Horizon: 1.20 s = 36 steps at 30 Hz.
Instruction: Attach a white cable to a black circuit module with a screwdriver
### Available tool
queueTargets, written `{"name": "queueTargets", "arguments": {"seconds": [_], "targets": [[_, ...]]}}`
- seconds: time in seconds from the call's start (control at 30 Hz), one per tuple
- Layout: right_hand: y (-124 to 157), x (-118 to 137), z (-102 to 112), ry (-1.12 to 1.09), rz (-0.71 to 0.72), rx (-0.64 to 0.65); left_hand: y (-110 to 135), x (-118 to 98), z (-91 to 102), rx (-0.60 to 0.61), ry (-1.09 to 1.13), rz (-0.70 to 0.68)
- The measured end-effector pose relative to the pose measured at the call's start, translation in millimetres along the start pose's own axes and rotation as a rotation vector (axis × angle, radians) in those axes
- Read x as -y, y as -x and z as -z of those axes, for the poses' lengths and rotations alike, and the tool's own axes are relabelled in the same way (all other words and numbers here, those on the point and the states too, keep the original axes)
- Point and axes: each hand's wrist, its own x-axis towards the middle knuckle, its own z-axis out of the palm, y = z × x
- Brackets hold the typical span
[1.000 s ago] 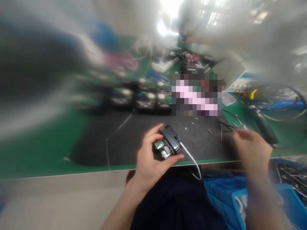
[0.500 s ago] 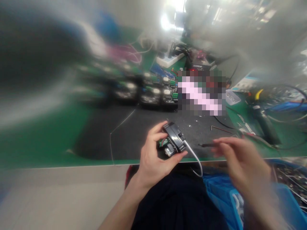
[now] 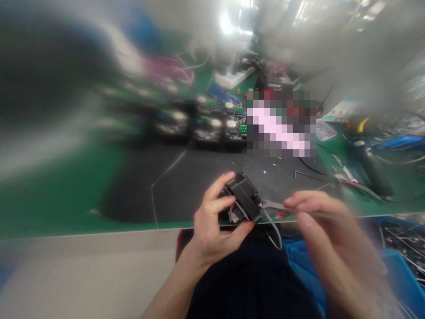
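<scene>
My left hand (image 3: 212, 226) is closed around a small black electronic module (image 3: 245, 197) with a green circuit board and coloured wires on its underside, held just above the near edge of the black mat (image 3: 186, 186). A white cable (image 3: 274, 228) loops down from the module. My right hand (image 3: 318, 221) pinches a slim metal tool, apparently tweezers (image 3: 275, 205), whose tip touches the module's right side where the cable leaves it.
A row of black modules with green terminal blocks (image 3: 215, 126) stands at the mat's far edge. A black power tool (image 3: 368, 164) lies to the right on the green bench (image 3: 59, 199). A blue bin (image 3: 395, 266) with parts sits low right.
My right hand picked up the slim tool from the right and brought it leftward to the module. My left hand tilted the module slightly.
</scene>
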Motion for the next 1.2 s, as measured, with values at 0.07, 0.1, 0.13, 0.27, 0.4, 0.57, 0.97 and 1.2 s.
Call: {"name": "queueTargets", "arguments": {"seconds": [0.07,0.1,0.13,0.27,0.4,0.57,0.97,1.2], "targets": [[-2,3,-3,-0.015,0.038,0.030,0,1,0.4,0.003,-0.008,-0.027],[-3,3,-4,-0.031,0.061,0.037,-1,2,0.8,0.005,-0.009,-0.053],[-3,2,-4,-0.051,0.086,0.048,-1,4,1.3,0.007,-0.007,-0.083],[-6,-4,0,-0.118,0.129,0.140,-1,8,2.8,0.013,0.003,-0.155],[-12,-12,4,-0.206,0.012,0.162,-1,7,2.7,0.020,0.042,-0.153],[-15,-20,4,-0.452,-0.177,0.239,-2,5,3.3,0.023,0.052,-0.142],[-24,-44,-10,-0.760,-0.251,0.278,-1,6,3.9,0.016,0.066,-0.128],[-31,-49,-19,-0.860,-0.401,0.184,-1,6,4.4,0.006,0.064,-0.121]]}}
